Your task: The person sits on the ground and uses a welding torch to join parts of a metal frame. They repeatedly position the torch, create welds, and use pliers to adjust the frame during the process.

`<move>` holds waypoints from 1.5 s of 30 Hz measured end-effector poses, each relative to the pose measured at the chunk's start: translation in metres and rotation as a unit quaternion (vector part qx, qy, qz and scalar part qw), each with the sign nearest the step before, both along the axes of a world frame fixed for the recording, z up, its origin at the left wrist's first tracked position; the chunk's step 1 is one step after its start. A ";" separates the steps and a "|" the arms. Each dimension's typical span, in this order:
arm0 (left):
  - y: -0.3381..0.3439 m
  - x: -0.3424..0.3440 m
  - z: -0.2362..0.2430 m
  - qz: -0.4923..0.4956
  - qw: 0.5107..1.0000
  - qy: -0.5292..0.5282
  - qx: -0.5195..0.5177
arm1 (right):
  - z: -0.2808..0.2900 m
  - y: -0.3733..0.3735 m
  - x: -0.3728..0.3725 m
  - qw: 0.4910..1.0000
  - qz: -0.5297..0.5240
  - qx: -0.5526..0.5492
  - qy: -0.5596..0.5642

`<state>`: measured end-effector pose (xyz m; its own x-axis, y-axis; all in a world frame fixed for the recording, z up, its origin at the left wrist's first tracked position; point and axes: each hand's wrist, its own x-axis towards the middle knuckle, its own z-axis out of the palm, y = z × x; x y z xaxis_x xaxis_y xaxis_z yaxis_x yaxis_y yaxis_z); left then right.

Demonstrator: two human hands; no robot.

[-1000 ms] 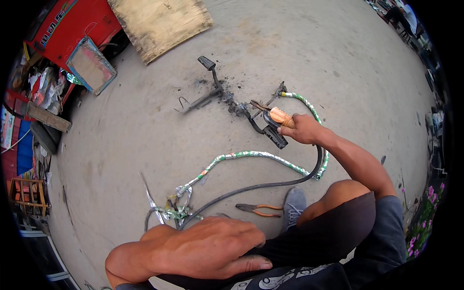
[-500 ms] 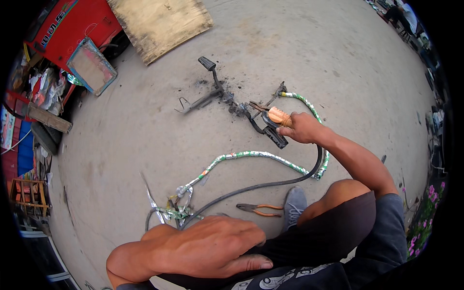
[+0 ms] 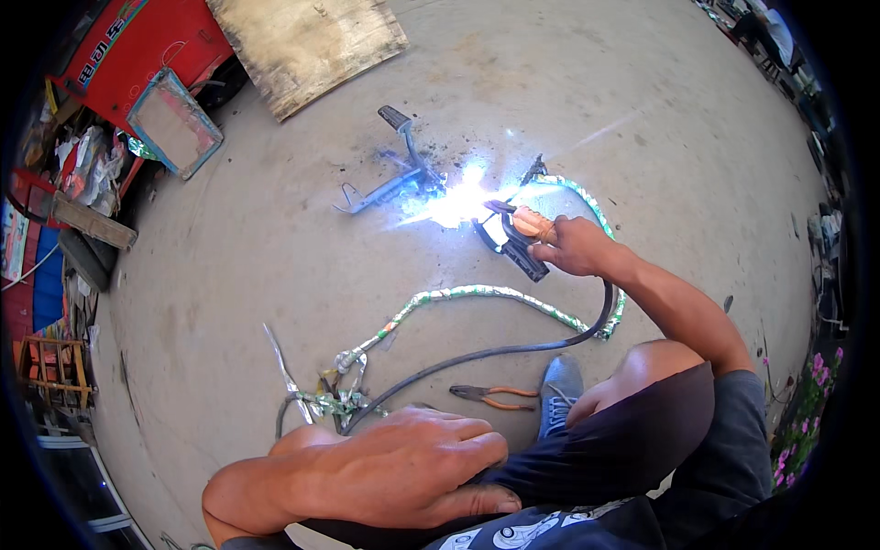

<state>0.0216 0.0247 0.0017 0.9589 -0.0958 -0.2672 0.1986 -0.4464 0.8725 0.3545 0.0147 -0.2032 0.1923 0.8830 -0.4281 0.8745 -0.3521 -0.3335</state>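
Note:
My right hand [image 3: 584, 246] is closed round the orange-and-black handle of a welding electrode holder [image 3: 533, 224]. A blinding white-blue arc [image 3: 463, 202] burns at the holder's front end and hides the tip and the joint there. The arc sits on a dark metal bar with two foot pegs [image 3: 394, 117], which lies on the concrete and has a bent wire-like stand at its left. From my right hand trails a black cable [image 3: 486, 350]. My left hand [image 3: 417, 463] rests loosely over my bent leg, thumb apart from the fingers, holding nothing.
Orange-handled pliers [image 3: 495, 396] lie beside my shoe [image 3: 559, 390]. A foil-wrapped cable [image 3: 458, 292] curves across the floor to a clamp [image 3: 534, 170] near the arc. A plywood board [image 3: 307, 50], a red vehicle [image 3: 151, 60] and a framed panel [image 3: 174, 124] stand at the far left.
A bright arc has lit where the holder meets the metal bar, throwing blue light over the bar and floor. My right hand has barely shifted; my left hand stays on my leg.

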 end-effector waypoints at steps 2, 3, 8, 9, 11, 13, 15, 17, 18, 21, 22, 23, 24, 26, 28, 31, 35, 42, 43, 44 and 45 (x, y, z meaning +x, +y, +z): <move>-0.001 -0.002 0.000 0.016 1.000 -0.022 -0.003 | 0.003 -0.001 -0.002 0.999 -0.026 0.008 0.022; -0.001 -0.002 0.001 0.021 0.999 -0.035 -0.003 | 0.006 -0.002 -0.002 0.999 -0.042 0.014 0.032; 0.000 0.001 -0.001 0.015 1.000 -0.015 -0.017 | 0.001 -0.004 0.001 1.000 -0.025 -0.007 0.016; 0.000 0.001 0.000 0.013 1.000 -0.015 -0.014 | 0.002 -0.003 0.000 1.000 -0.022 -0.005 0.015; 0.001 0.003 0.000 0.011 1.000 -0.016 -0.014 | 0.002 -0.003 0.000 1.000 -0.017 -0.002 0.015; 0.001 0.003 0.000 0.012 1.000 -0.017 -0.014 | 0.001 -0.001 -0.001 1.000 -0.011 0.004 0.017; 0.000 0.002 -0.001 0.021 0.999 -0.036 -0.009 | -0.001 -0.001 0.000 1.000 -0.005 0.010 0.017; 0.000 0.001 -0.001 0.026 0.999 -0.046 -0.005 | -0.001 -0.001 0.001 1.000 -0.001 0.015 0.016; 0.000 0.001 -0.001 0.027 0.999 -0.047 -0.004 | -0.001 -0.001 0.000 1.000 0.001 0.018 0.015; 0.001 0.001 -0.003 0.021 0.999 -0.040 -0.014 | 0.001 0.000 -0.002 1.000 -0.007 0.005 0.016; 0.002 0.001 -0.003 0.017 0.999 -0.036 -0.019 | 0.002 0.000 -0.002 1.000 -0.012 -0.002 0.017; 0.002 0.001 -0.003 0.016 0.999 -0.034 -0.022 | 0.002 0.000 -0.003 1.000 -0.009 -0.001 0.017; 0.003 0.001 -0.003 0.016 0.999 -0.033 -0.023 | 0.002 0.000 -0.003 1.000 -0.005 0.001 0.015; 0.003 0.002 -0.003 0.018 0.999 -0.035 -0.023 | 0.001 0.001 -0.002 1.000 0.000 0.012 0.013; 0.003 0.001 -0.003 0.021 0.999 -0.040 -0.021 | -0.004 -0.001 -0.002 1.000 0.000 0.028 0.012; 0.003 0.001 -0.002 0.019 0.999 -0.034 -0.017 | -0.004 0.000 0.000 0.995 -0.057 -0.026 0.079; 0.002 0.000 -0.001 0.022 0.999 -0.029 -0.012 | -0.002 0.003 0.004 0.967 -0.151 -0.094 0.180; 0.003 0.001 -0.002 0.019 0.999 -0.038 -0.009 | 0.001 0.001 0.001 0.999 -0.032 0.006 0.025; 0.003 0.001 -0.002 0.018 0.999 -0.034 -0.010 | 0.001 0.001 0.001 0.999 -0.029 -0.003 0.023; 0.003 0.001 -0.001 0.020 0.999 -0.037 -0.006 | 0.002 0.002 0.002 0.999 -0.027 -0.011 0.022; 0.003 0.001 -0.001 0.021 0.999 -0.039 -0.005 | 0.001 0.001 0.002 0.999 -0.025 -0.022 0.020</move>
<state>0.0224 0.0277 0.0006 0.9801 -0.0572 -0.1901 0.1476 -0.4305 0.8904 0.3564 0.0157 -0.2021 0.2187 0.8530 -0.4738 0.8416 -0.4106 -0.3508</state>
